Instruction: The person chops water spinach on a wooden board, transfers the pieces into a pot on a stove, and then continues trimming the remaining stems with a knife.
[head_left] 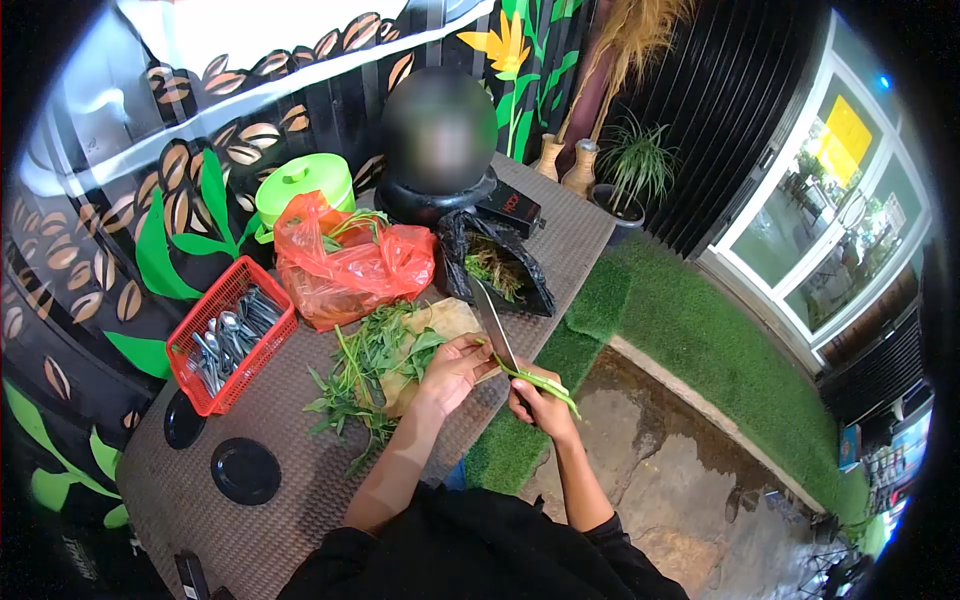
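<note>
Head view, left hand (455, 365): curled over the edge of the cutting board (440, 335), fingers closed lightly on the near end of the green stem (540, 383).
Head view, right hand (535, 400): fist closed around the handle of the knife (495, 325); the blade points away from the person, up toward the black bag (500, 265).
Green stem: held between the two hands just off the table (320, 450) edge, crossing under the blade.
How it handles: it looks light, thin and limp, likely to bend or snap; best pinched near the cut end, fingertips tucked back from the blade.
Leafy greens (365, 375): a loose, soft heap on the board, beside the left hand; easily crushed, so lift by the stalks.
Around: orange bag (345, 265) behind the board, red basket (232, 335) of spoons to the left, a black lid (245, 470) nearer the person.
</note>
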